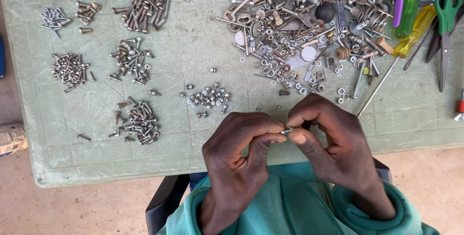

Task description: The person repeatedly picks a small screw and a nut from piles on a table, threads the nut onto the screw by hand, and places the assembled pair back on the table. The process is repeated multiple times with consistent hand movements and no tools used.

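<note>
Your left hand [240, 144] and right hand [333, 138] meet above the table [193, 70] edge. Both pinch one small screw [287, 130], caught between the thumb and forefinger tips of each hand; remaining fingers curled. Mixed hardware heap [299, 27] beyond.

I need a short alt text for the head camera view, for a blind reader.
Two hands, left hand and right hand, pinch one small silver metal screw between them above a pale green plastic table, which holds sorted screw piles and a mixed metal hardware heap.
</note>
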